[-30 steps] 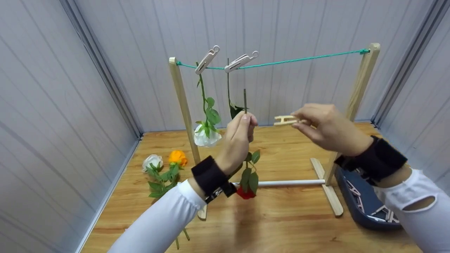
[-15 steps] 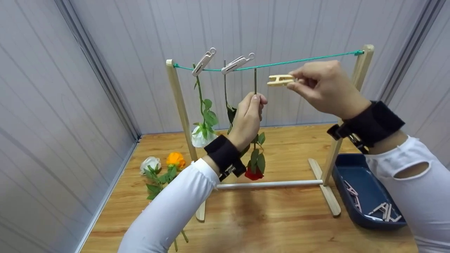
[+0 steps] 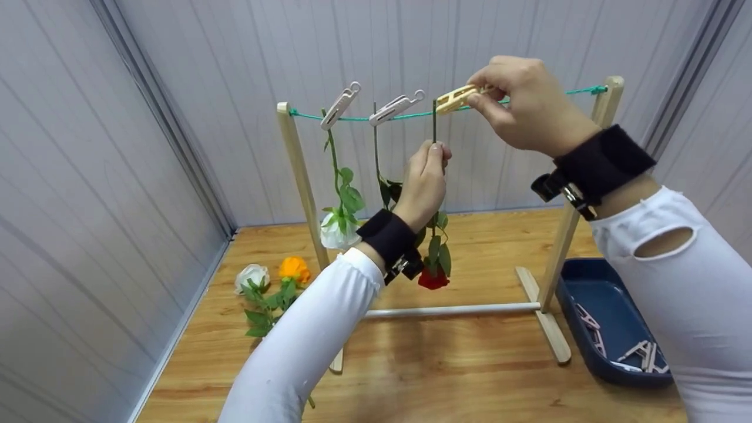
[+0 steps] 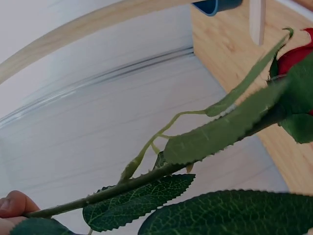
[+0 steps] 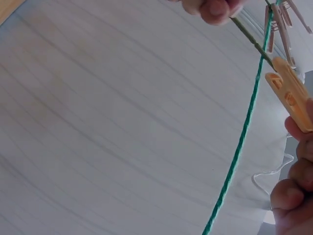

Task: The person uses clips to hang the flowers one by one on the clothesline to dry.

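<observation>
Head view: navy tray (image 3: pixel 593 294) at right holds several loose clothespins (image 3: pixel 640 352)

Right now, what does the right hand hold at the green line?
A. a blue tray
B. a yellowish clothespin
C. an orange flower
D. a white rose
B: the right hand pinches a yellowish clothespin at the green line, its tip at the top of the red rose's stem, which the left hand holds up lower down.
</observation>
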`<state>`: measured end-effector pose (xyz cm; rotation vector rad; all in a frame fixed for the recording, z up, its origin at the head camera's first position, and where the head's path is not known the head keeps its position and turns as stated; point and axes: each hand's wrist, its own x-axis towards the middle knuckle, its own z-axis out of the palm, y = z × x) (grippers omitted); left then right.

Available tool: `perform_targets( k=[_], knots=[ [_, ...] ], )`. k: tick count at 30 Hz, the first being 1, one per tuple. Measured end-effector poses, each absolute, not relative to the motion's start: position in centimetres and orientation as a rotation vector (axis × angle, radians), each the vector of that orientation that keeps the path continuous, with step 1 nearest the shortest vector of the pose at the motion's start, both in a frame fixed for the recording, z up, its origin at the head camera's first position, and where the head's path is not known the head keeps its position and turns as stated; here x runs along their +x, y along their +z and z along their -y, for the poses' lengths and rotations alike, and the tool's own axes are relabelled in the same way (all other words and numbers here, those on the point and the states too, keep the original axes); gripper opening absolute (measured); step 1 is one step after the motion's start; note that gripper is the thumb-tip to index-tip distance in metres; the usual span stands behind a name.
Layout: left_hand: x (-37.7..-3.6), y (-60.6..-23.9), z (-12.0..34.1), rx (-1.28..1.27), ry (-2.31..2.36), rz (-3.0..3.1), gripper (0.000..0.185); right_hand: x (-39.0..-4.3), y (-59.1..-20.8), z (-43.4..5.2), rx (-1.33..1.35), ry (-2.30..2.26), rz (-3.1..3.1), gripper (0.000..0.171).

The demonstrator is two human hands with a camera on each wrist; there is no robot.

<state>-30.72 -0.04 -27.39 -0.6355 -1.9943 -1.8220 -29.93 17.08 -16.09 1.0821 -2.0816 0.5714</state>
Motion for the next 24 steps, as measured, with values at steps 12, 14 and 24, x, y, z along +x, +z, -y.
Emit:
perform_targets(
  k=[12, 14, 24],
  knots=[
    [-31.56, -27.38, -0.19, -0.614, -1.812, 2.003, 0.032, -30.73, -15.38, -16.33, 0.999, 0.593, 2.312, 0.016],
    [-31.60, -27.41, -0.19, -0.622, -1.815, 2.005, 0.032, -30.76, -15.39, -16.28, 0.997, 0.601, 2.338, 0.016],
    [-31.48, -27.56, -0.24, -0.656, -1.846, 1.993, 0.030, -30.90, -14.93, -16.86, 0.964, 0.554, 2.522, 0.029]
  ],
)
